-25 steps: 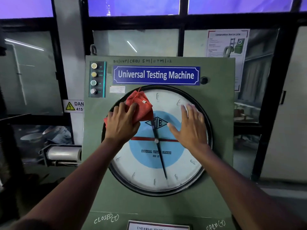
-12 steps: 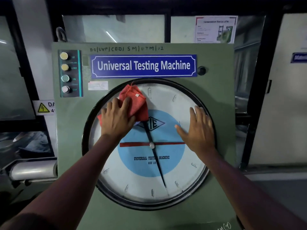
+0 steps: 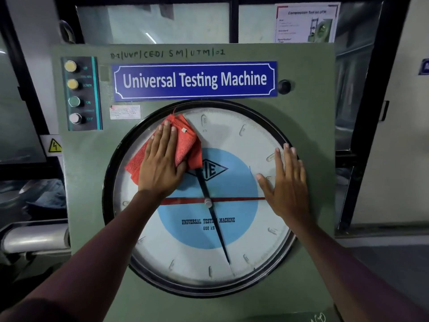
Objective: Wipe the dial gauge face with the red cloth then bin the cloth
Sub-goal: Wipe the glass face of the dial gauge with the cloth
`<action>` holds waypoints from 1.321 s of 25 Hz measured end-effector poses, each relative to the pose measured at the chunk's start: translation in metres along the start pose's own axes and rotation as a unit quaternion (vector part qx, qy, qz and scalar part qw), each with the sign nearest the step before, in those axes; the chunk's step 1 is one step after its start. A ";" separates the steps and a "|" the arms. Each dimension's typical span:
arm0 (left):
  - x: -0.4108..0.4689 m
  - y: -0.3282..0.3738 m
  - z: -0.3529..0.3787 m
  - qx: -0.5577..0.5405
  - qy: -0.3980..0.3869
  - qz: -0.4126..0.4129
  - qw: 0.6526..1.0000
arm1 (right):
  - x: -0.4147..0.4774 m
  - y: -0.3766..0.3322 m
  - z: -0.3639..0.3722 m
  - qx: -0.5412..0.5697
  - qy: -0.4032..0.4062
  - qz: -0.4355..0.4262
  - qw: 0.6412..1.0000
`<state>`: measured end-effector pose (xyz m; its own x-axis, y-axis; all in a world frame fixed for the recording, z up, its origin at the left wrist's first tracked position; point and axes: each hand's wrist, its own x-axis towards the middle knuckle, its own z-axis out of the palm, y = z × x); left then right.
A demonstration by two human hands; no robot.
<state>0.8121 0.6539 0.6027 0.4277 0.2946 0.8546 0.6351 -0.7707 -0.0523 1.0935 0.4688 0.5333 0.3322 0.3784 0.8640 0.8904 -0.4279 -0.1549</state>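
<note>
Left hand [image 3: 162,166] flat, pressing red cloth [image 3: 183,140] against dial gauge face [image 3: 232,240]; right hand [image 3: 287,184] open-palmed on glass.

Coarse woven red cloth [image 3: 183,140] on glossy glass dial gauge face [image 3: 232,242]; matt painted panel [image 3: 308,112].

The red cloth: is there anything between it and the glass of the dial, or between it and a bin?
Nothing visible: the left hand presses the red cloth flat on the dial gauge face. No bin is in view.
</note>
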 end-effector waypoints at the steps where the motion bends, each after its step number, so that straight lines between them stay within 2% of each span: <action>1: 0.001 0.000 0.002 0.004 0.005 -0.001 1.000 | 0.002 0.005 0.002 0.002 0.002 -0.010 1.000; 7: 0.008 0.008 0.015 0.031 0.018 -0.018 0.999 | 0.005 0.032 0.016 -0.023 0.016 -0.061 0.998; 12: 0.022 0.039 0.026 0.053 0.034 -0.027 0.998 | 0.006 0.036 0.025 -0.027 0.026 -0.060 0.997; 20: 0.022 0.144 0.069 0.024 -0.024 0.123 0.992 | 0.001 0.021 0.034 -0.034 0.055 -0.027 0.998; 25: 0.024 0.132 0.073 0.062 -0.009 0.186 0.981 | -0.002 0.017 0.036 -0.026 0.049 -0.014 0.998; 27: 0.031 0.113 0.067 0.069 0.018 0.159 0.985 | -0.002 0.017 0.038 -0.015 0.046 -0.009 0.999; 30: 0.033 0.064 0.049 0.081 0.058 0.069 0.993 | -0.011 0.015 0.042 0.011 0.054 0.001 0.998; 33: 0.030 0.024 0.030 0.078 0.065 -0.011 0.995 | -0.022 0.013 0.047 0.028 0.060 0.016 0.998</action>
<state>0.8589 0.6612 0.6116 0.3326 0.2274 0.9152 0.7403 -0.6642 -0.1040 1.1123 0.4939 0.4897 0.3233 0.2629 0.9090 0.8976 -0.3894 -0.2066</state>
